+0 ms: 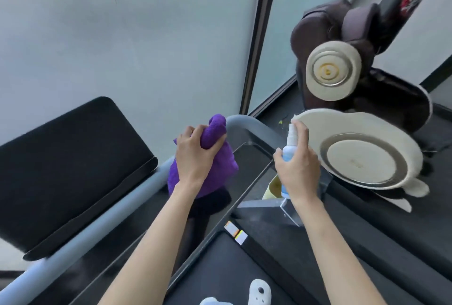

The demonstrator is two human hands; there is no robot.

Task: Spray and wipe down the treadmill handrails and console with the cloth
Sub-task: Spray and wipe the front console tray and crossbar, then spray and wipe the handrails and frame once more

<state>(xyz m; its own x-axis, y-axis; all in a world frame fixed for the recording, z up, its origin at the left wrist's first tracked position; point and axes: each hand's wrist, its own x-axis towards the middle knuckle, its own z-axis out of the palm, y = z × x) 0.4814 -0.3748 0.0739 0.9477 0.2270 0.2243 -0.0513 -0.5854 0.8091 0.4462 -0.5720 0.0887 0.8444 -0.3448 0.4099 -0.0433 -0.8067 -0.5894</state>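
My left hand (195,155) grips a bunched purple cloth (220,165) and holds it against the grey handrail (247,125) where the rail bends. My right hand (297,168) holds a small white and blue spray bottle (289,143) upright, index finger on top of its nozzle, just right of the rail's bend. The black console panel (73,170) lies to the left of the cloth, tilted. The grey rail runs from the bend down to the lower left (80,236).
A machine with white fleecy discs (362,155) stands close on the right, one disc (332,71) higher up. Frosted glass wall panels and a dark frame post (256,43) are ahead. The treadmill belt (220,273) and my white shoe (259,292) are below.
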